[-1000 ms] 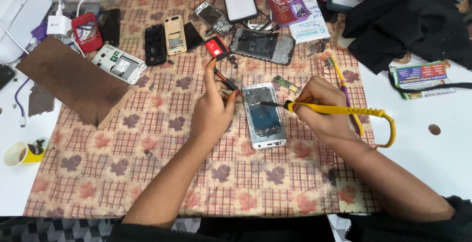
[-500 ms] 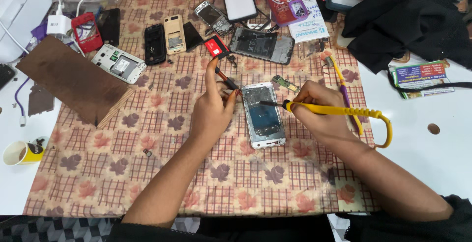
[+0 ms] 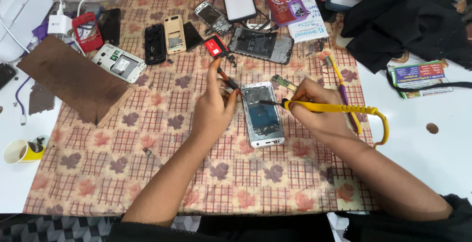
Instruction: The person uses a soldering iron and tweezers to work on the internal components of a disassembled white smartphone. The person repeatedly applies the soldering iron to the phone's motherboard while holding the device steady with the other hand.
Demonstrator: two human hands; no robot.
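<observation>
Head view: opened white smartphone (image 3: 263, 115) lies flat at centre frame on a leaf-patterned checked cloth (image 3: 147, 173). Right hand (image 3: 314, 111), right of centre, fingers closed around a yellow soldering iron (image 3: 334, 107); its tip rests on the phone's upper interior. Left hand (image 3: 214, 106), just left of the phone, fingers pinched on a thin red-handled tool (image 3: 227, 78) at the phone's upper left corner. Brown board (image 3: 73, 79) at left; dismantled phones (image 3: 162, 40) along upper frame; yellow cup (image 3: 22, 151) at far left.
</observation>
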